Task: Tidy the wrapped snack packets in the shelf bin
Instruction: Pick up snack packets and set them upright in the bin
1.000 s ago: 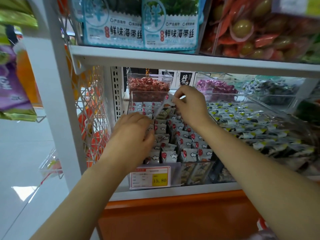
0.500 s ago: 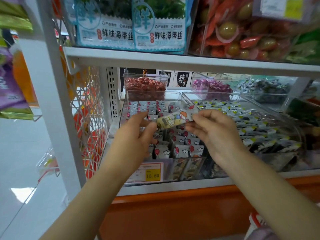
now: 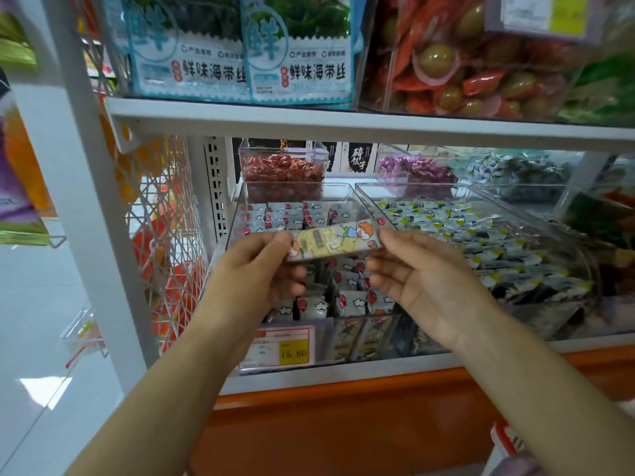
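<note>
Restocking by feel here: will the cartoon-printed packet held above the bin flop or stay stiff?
Probably fairly stiff: the packet spans straight between the left hand and right hand without sagging. Likely light, since fingertips alone hold it. Its glossy wrap may be slippery.

A yellow cartoon-printed packet (image 3: 335, 240) is held level, crosswise, above the middle of the clear bin (image 3: 341, 193); inside it, grey red-dotted packets (image 3: 354, 300) stand in rows.
</note>
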The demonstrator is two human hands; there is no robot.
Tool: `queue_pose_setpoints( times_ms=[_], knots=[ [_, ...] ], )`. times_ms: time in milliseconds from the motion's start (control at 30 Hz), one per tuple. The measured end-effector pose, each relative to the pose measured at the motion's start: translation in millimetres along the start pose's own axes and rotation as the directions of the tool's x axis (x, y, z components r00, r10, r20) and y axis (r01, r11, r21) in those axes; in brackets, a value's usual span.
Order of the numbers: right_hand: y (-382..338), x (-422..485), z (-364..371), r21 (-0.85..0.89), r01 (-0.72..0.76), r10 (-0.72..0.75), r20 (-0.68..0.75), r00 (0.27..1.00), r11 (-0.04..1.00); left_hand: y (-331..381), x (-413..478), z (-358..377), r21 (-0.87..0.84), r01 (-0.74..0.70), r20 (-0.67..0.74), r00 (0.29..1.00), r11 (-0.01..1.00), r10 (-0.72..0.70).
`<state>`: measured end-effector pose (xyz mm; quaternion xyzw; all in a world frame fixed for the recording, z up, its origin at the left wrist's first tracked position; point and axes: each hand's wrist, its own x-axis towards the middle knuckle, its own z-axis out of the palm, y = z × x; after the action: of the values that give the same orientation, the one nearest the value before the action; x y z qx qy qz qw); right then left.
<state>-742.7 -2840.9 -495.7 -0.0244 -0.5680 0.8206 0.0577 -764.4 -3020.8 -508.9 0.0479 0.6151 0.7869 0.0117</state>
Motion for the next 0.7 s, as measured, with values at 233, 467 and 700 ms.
queue_pose_setpoints(
  times_ms=[233,467,700],
  knots=[
    [-2.2,2.6,0.7,0.208,-0.167,0.17,0.005,0.985,0.964,2.3,-0.9,-5.0,-0.179,0.022,-0.055,0.998,0.984,-0.033],
    [-1.4,2.6,2.4,0.247,-0.136,0.137,0.013,0.99,0.959,4.5,-0.1,-9.4,-0.321,0.079,-0.029,0.995,0.944,-0.093],
    [1.1,0.3,6.1,0.102,0.019,-0.022,0.026,0.999,0.995,2.6,-2.3,-9.7,-0.031,-0.116,0.031,0.993,0.993,0.117]
  ],
)
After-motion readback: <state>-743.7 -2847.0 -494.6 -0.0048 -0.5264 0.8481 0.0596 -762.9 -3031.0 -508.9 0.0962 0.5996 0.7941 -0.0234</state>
